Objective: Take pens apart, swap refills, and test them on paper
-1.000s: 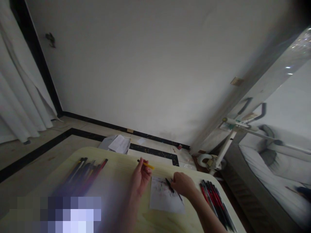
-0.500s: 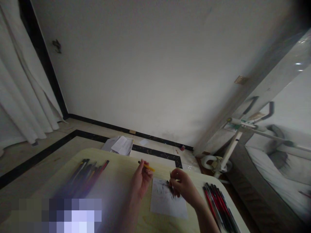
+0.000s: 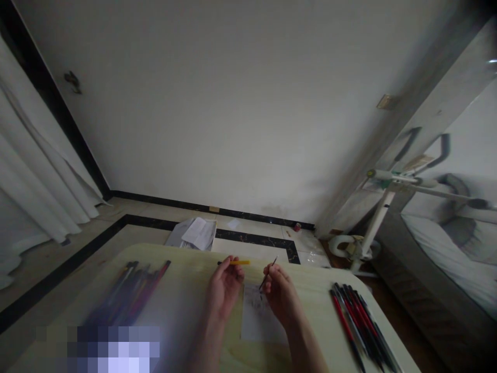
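Observation:
My left hand is closed on a yellow pen barrel, held level above the pale table. My right hand pinches a thin dark pen refill, tip pointing up and away, close to the left hand. Under both hands lies a white sheet of paper with dark and red scribbles.
A row of red and black pens lies at the table's right. Another pile of dark and red pens lies at the left. Papers sit on the tiled floor beyond the table. A white stand and a bed are at the right.
My right hand has lifted off the paper and moved left toward the left hand, raising the thin refill upright. The yellow barrel has turned level. The view shifted slightly.

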A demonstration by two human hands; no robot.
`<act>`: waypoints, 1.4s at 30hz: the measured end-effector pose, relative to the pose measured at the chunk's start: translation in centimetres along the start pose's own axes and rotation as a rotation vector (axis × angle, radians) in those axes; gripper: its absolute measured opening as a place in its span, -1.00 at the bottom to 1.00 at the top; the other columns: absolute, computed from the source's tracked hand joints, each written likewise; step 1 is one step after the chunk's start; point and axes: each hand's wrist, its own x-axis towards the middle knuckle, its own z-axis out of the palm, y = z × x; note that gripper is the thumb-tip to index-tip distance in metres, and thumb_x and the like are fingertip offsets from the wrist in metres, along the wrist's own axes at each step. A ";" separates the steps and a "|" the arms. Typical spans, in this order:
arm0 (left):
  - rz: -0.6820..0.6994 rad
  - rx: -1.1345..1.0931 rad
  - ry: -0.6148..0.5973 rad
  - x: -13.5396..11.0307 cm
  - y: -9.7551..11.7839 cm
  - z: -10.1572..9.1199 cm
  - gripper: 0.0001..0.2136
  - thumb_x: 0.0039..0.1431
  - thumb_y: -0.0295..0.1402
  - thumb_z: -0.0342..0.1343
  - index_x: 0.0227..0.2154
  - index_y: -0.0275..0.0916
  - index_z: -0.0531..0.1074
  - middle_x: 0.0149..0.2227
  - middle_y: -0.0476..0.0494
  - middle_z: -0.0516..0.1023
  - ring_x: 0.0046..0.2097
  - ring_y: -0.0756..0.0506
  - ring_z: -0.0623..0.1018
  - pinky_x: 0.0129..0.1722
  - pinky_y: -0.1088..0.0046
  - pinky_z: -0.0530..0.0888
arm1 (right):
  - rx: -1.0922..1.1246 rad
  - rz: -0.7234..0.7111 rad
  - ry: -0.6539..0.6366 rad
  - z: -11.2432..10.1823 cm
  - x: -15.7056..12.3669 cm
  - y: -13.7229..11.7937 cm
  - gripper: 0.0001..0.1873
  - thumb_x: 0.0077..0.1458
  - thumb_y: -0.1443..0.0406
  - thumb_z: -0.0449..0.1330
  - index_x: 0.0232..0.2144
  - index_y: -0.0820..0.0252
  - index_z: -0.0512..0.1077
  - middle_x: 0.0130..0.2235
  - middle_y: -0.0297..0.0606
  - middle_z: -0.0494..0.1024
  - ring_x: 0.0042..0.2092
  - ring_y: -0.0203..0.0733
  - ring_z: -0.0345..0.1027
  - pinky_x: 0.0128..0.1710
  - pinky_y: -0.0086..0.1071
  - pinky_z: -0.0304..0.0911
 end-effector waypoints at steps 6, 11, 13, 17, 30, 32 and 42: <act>-0.025 0.060 0.008 0.1 -0.4 0.1 -0.90 0.00 -0.56 0.10 -0.36 -0.39 0.40 -0.38 -0.15 0.45 -0.44 0.05 0.43 -0.47 0.54 0.42 | 0.109 0.010 -0.001 -0.8 -0.1 -0.3 -0.80 -0.15 0.31 0.28 -0.50 0.19 0.29 -0.45 -0.46 0.35 -0.60 -0.53 0.13 -0.65 -0.63 0.09; -0.033 0.093 -0.027 0.2 -0.9 -0.1 -0.91 0.02 -0.51 0.10 -0.36 -0.38 0.40 -0.43 -0.09 0.42 -0.48 0.08 0.40 -0.53 0.58 0.39 | 0.111 -0.012 -0.003 -1.1 -0.3 -0.5 -0.80 -0.10 0.29 0.24 -0.48 0.17 0.25 -0.56 -0.50 0.30 -0.67 -0.53 0.06 -0.71 -0.65 0.00; -0.034 0.106 -0.044 0.2 -1.0 -0.2 -0.91 0.03 -0.48 0.09 -0.36 -0.37 0.40 -0.45 -0.08 0.41 -0.48 0.08 0.40 -0.53 0.57 0.39 | 0.134 -0.022 -0.010 -1.0 -0.3 -0.5 -0.80 -0.10 0.30 0.24 -0.48 0.16 0.25 -0.57 -0.51 0.29 -0.66 -0.51 0.09 -0.70 -0.65 0.03; -0.022 0.126 -0.041 0.1 -1.0 -0.1 -0.91 0.04 -0.45 0.09 -0.36 -0.35 0.40 -0.47 -0.07 0.40 -0.49 0.07 0.39 -0.52 0.56 0.39 | 0.190 -0.054 -0.058 -0.7 -0.2 -0.4 -0.82 -0.10 0.33 0.24 -0.50 0.16 0.27 -0.55 -0.48 0.32 -0.62 -0.48 0.17 -0.66 -0.62 0.08; -0.034 0.093 0.001 0.2 -1.0 0.3 -0.93 0.07 -0.47 0.05 -0.39 -0.37 0.39 -0.47 -0.09 0.41 -0.49 0.07 0.39 -0.55 0.58 0.38 | 0.203 -0.083 0.022 -1.3 0.3 -0.5 -0.80 -0.13 0.34 0.26 -0.54 0.17 0.26 -0.57 -0.48 0.34 -0.62 -0.49 0.16 -0.64 -0.61 0.10; -0.034 0.096 -0.005 0.3 -1.0 0.1 -0.93 0.06 -0.48 0.06 -0.38 -0.37 0.39 -0.46 -0.09 0.41 -0.49 0.08 0.39 -0.54 0.58 0.38 | 0.184 -0.090 0.020 -1.2 0.3 -0.5 -0.80 -0.13 0.32 0.26 -0.54 0.17 0.26 -0.58 -0.47 0.34 -0.61 -0.48 0.18 -0.64 -0.61 0.10; -0.025 0.138 -0.022 0.4 -1.1 0.0 -0.92 0.02 -0.49 0.10 -0.38 -0.37 0.40 -0.44 -0.10 0.42 -0.48 0.07 0.39 -0.54 0.58 0.38 | 0.120 -0.106 0.017 -1.1 0.4 -0.1 -0.80 -0.12 0.32 0.26 -0.54 0.17 0.26 -0.61 -0.47 0.34 -0.61 -0.44 0.19 -0.65 -0.58 0.08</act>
